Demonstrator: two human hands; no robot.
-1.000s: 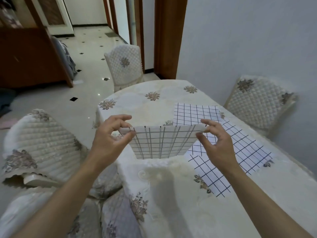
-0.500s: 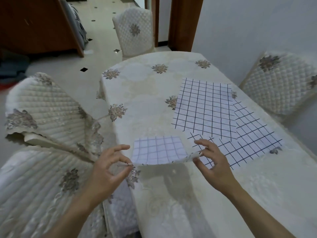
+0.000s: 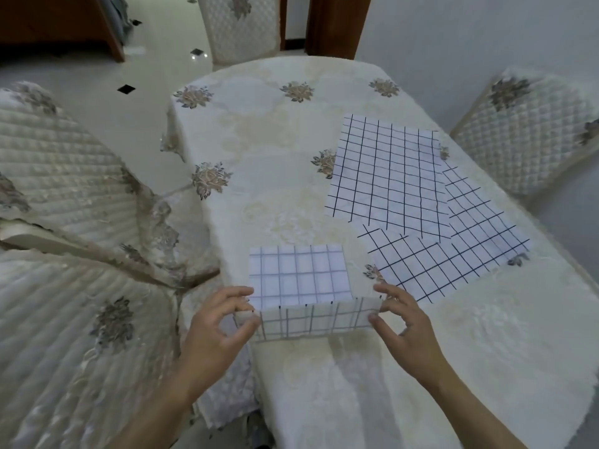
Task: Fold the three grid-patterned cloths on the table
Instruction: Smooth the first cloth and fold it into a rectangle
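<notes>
Head view: your left hand (image 3: 220,322) and right hand (image 3: 405,322) each pinch, thumb to fingertips, one end of the raised near flap of the small cloth (image 3: 299,277). Its far half lies flat at the near left edge of the table (image 3: 259,140). Toward the right edge, the top cloth (image 3: 385,176) overlaps the bottom cloth (image 3: 479,241).

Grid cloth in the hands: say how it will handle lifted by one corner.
Probably floppy: the grid cloth bends sharply where the left hand and right hand pinch its near edge. Likely light, since fingertip pinches hold it.
</notes>
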